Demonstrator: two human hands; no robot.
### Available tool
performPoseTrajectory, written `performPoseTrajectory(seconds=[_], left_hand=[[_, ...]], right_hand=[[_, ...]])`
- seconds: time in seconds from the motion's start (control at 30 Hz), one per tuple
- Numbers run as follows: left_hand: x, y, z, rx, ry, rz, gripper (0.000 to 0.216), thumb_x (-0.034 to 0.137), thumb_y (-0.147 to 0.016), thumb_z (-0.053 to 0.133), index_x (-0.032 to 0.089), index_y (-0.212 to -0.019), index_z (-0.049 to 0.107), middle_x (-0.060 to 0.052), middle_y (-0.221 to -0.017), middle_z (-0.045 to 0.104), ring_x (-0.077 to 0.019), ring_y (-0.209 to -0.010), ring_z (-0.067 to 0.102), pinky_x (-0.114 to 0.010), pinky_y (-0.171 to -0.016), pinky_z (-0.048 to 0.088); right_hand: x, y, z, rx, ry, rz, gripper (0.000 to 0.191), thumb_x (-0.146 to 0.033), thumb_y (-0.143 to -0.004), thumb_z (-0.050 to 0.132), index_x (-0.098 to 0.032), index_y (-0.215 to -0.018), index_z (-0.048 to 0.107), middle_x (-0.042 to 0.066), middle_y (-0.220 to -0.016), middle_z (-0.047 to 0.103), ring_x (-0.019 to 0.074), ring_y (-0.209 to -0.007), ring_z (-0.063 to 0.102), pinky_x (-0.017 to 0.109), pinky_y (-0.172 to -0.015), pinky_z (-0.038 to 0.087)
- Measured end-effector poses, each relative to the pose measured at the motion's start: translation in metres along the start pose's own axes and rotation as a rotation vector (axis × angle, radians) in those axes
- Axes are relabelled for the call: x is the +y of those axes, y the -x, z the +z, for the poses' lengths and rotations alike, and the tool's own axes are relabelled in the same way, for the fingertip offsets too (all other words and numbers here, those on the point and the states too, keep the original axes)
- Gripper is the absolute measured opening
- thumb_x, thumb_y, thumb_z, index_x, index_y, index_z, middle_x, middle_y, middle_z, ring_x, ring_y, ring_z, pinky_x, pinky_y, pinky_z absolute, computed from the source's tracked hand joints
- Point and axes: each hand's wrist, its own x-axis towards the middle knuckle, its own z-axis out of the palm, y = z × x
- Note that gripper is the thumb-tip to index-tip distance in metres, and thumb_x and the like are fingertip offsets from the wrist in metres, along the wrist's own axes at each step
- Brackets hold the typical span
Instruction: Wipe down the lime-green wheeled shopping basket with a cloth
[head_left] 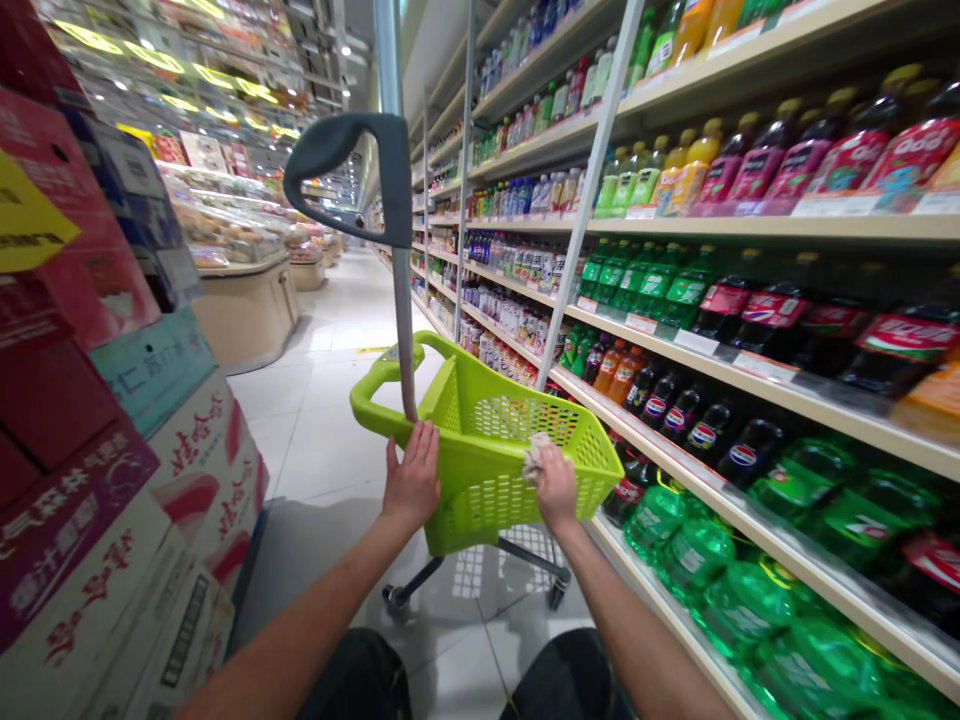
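Note:
A lime-green plastic shopping basket [517,420] on wheels stands in the aisle in front of me, with a tall grey pole and grey handle [352,165] rising from its near left corner. My left hand [411,478] rests on the basket's near rim beside the pole, fingers lying over the edge. My right hand [553,485] is closed on a crumpled whitish cloth [534,455] pressed against the near rim of the basket. The inside of the basket looks bare.
Shelves of bottled soft drinks [750,300] run along the right, green bottles [757,590] lowest. Stacked cartons [112,500] stand close on the left. The tiled aisle floor [337,330] stretches ahead past display counters [247,300]. My knees show at the bottom.

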Motion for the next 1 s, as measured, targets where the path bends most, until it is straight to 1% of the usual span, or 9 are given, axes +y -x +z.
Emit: performPoseTrajectory(seconds=[0.07,0.13,0.3,0.37,0.57,0.63,0.77,0.83,1.0], left_hand=[[-0.001,0.0,-0.002,-0.006,-0.007,0.017,0.066,0.014,-0.066,0.037,0.006,-0.132,0.033,-0.01,-0.141,0.028,-0.0225,-0.131,0.023,-0.048,-0.107,0.0],[-0.004,0.001,-0.004,-0.01,-0.016,0.035,0.066,0.013,-0.066,0.036,0.007,-0.132,0.033,-0.01,-0.14,0.028,-0.022,-0.131,0.024,-0.049,-0.107,-0.001],[-0.005,0.003,-0.005,-0.011,-0.04,0.054,0.065,0.013,-0.066,0.036,0.008,-0.131,0.034,-0.009,-0.14,0.029,-0.0217,-0.132,0.023,-0.048,-0.107,0.0],[-0.002,0.004,-0.004,-0.009,-0.048,0.048,0.066,0.013,-0.066,0.037,0.007,-0.131,0.034,-0.01,-0.14,0.029,-0.0226,-0.132,0.022,-0.048,-0.107,0.002],[-0.008,0.003,-0.01,0.007,-0.013,0.101,0.06,0.014,-0.068,0.038,0.011,-0.127,0.04,-0.01,-0.136,0.038,-0.023,-0.129,0.029,-0.049,-0.107,0.007],[-0.023,0.0,-0.018,0.036,-0.001,0.093,0.055,0.014,-0.071,0.037,0.013,-0.126,0.043,-0.01,-0.133,0.044,-0.0219,-0.127,0.033,-0.048,-0.108,0.008],[-0.05,-0.013,-0.035,0.111,-0.065,-0.092,0.058,0.012,-0.069,0.037,0.012,-0.127,0.04,-0.011,-0.135,0.04,-0.0242,-0.129,0.029,-0.052,-0.106,0.009],[-0.054,-0.018,-0.039,0.066,-0.085,-0.079,0.061,0.01,-0.066,0.039,0.012,-0.126,0.041,-0.011,-0.135,0.041,-0.0257,-0.129,0.028,-0.053,-0.105,0.01],[-0.047,-0.018,-0.039,0.015,-0.081,-0.041,0.058,0.014,-0.067,0.04,0.011,-0.125,0.043,-0.011,-0.134,0.042,-0.0261,-0.128,0.031,-0.053,-0.104,0.015]], right_hand=[[-0.043,-0.006,0.01,-0.032,-0.08,-0.132,0.046,-0.01,-0.079,0.031,-0.015,-0.12,0.05,0.011,-0.129,0.047,0.0211,-0.123,0.035,0.041,-0.099,0.027],[-0.06,-0.01,0.011,-0.066,-0.108,-0.195,0.048,-0.009,-0.079,0.033,-0.017,-0.123,0.048,0.01,-0.132,0.044,0.02,-0.125,0.033,0.041,-0.101,0.025],[-0.021,-0.006,-0.003,-0.106,-0.019,0.009,0.044,-0.01,-0.08,0.032,-0.014,-0.119,0.051,0.014,-0.127,0.048,0.0253,-0.122,0.037,0.049,-0.099,0.023],[-0.024,-0.006,-0.002,-0.089,-0.034,0.087,0.043,-0.011,-0.081,0.03,-0.011,-0.118,0.051,0.015,-0.127,0.048,0.0254,-0.121,0.039,0.049,-0.099,0.024],[-0.137,-0.026,0.012,-0.073,-0.294,-0.124,0.046,-0.01,-0.08,0.032,-0.017,-0.124,0.046,0.01,-0.129,0.047,0.0193,-0.124,0.035,0.042,-0.102,0.023],[-0.155,-0.031,0.012,-0.068,-0.311,-0.184,0.046,-0.013,-0.08,0.037,-0.018,-0.125,0.043,0.011,-0.132,0.043,0.0218,-0.124,0.033,0.046,-0.102,0.021],[-0.14,-0.032,0.014,-0.04,-0.265,-0.255,0.054,-0.012,-0.073,0.045,-0.017,-0.127,0.041,0.014,-0.131,0.043,0.026,-0.123,0.035,0.052,-0.102,0.015],[-0.135,-0.034,0.019,-0.021,-0.269,-0.261,0.054,-0.008,-0.072,0.042,-0.015,-0.125,0.043,0.015,-0.126,0.049,0.0247,-0.12,0.04,0.05,-0.102,0.017],[-0.179,-0.042,0.024,0.005,-0.33,-0.3,0.051,-0.005,-0.074,0.036,-0.014,-0.122,0.047,0.015,-0.124,0.051,0.0243,-0.119,0.041,0.048,-0.1,0.026]])
